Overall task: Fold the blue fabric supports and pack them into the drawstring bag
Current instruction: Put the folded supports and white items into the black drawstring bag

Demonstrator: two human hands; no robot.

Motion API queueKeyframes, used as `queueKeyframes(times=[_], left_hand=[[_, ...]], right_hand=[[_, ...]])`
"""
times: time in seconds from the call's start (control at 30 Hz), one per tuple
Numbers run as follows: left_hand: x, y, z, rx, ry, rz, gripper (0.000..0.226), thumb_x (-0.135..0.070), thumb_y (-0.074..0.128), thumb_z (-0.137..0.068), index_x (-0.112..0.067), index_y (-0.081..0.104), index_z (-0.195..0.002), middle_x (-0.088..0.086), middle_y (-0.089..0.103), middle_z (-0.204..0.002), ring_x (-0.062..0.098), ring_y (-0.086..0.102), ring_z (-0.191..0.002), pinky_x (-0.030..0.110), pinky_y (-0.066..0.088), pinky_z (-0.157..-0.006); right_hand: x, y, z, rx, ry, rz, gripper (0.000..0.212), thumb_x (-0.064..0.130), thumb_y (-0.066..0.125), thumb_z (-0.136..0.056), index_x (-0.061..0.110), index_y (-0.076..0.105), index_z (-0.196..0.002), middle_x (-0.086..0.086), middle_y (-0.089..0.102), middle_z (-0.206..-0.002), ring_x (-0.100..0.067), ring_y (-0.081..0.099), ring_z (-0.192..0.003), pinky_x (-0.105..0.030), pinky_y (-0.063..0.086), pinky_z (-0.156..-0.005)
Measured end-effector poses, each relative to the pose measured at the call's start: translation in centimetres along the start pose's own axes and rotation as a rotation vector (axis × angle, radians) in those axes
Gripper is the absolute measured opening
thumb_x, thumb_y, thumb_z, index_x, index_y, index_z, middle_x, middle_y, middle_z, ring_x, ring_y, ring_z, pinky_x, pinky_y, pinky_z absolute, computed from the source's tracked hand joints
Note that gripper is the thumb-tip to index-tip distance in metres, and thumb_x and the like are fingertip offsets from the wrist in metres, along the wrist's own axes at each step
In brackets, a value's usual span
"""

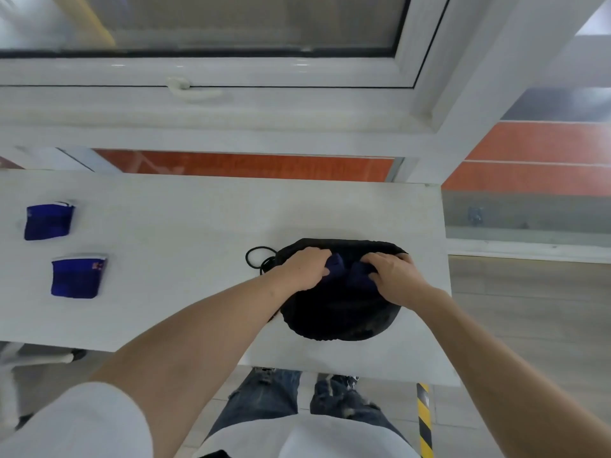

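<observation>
A black drawstring bag (340, 312) lies on the white table (185, 246), its mouth facing away from me and its cord (259, 257) looped at the left. My left hand (305, 266) and my right hand (391, 272) rest on the bag's mouth, each gripping dark blue fabric (358, 276) that sits in the opening between them. Whether that is one support or two I cannot tell. Two folded blue supports lie far left on the table: one at the back (49, 221), one nearer (77, 276).
The table's right edge (444, 259) is close to the bag, with floor beyond. A white window frame and its handle (188, 89) stand behind the table. A yellow-black striped post (425, 421) is by my legs below the front edge.
</observation>
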State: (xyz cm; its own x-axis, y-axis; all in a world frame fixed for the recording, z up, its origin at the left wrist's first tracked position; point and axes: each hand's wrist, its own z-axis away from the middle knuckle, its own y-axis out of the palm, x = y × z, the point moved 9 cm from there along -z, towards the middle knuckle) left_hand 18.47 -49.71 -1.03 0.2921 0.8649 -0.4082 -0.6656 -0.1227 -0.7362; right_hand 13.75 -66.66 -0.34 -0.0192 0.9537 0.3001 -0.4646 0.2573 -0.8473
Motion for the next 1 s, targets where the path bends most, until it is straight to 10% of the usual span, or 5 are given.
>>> queueKeyframes(times=[0.17, 0.33, 0.7, 1.0], left_hand=[[-0.7, 1.2, -0.3, 0.128, 0.056, -0.129, 0.035, -0.03, 0.052, -0.103, -0.02, 0.053, -0.137, 0.01, 0.065, -0.125, 0.033, 0.062, -0.11, 0.037, 0.042, -0.08], [-0.4, 3.3, -0.6, 0.222, 0.063, -0.333, 0.022, -0.031, 0.052, -0.103, -0.023, 0.058, -0.122, 0.008, 0.065, -0.126, 0.032, 0.056, -0.12, 0.05, 0.033, -0.107], [-0.2, 2.9, -1.3, -0.11, 0.015, -0.34, 0.016, -0.018, 0.058, -0.092, -0.024, 0.06, -0.106, -0.001, 0.074, -0.096, 0.026, 0.066, -0.101, 0.036, 0.037, -0.086], [-1.8, 2.3, 1.0, -0.201, 0.08, -0.418, 0.026, -0.021, 0.05, -0.101, -0.019, 0.058, -0.126, 0.003, 0.06, -0.124, 0.026, 0.054, -0.12, 0.04, 0.042, -0.098]], right_hand=[[0.5, 0.3, 0.0, 0.024, -0.036, 0.022, 0.037, 0.022, 0.049, -0.101, 0.036, 0.055, -0.134, 0.014, 0.062, -0.135, -0.017, 0.055, -0.127, -0.041, 0.025, -0.114], [0.4, 1.2, -0.8, 0.037, -0.02, 0.074, 0.038, 0.022, 0.047, -0.1, 0.034, 0.055, -0.134, 0.011, 0.063, -0.133, -0.019, 0.055, -0.124, -0.043, 0.025, -0.113], [-0.2, 3.6, -2.0, -0.035, -0.001, 0.05, 0.038, 0.028, 0.057, -0.101, 0.029, 0.06, -0.139, 0.005, 0.06, -0.132, -0.021, 0.055, -0.127, -0.038, 0.033, -0.108], [0.6, 1.3, 0.4, -0.241, -0.03, -0.014, 0.031, 0.027, 0.065, -0.094, 0.024, 0.07, -0.126, 0.004, 0.07, -0.123, -0.025, 0.062, -0.117, -0.041, 0.037, -0.109]])
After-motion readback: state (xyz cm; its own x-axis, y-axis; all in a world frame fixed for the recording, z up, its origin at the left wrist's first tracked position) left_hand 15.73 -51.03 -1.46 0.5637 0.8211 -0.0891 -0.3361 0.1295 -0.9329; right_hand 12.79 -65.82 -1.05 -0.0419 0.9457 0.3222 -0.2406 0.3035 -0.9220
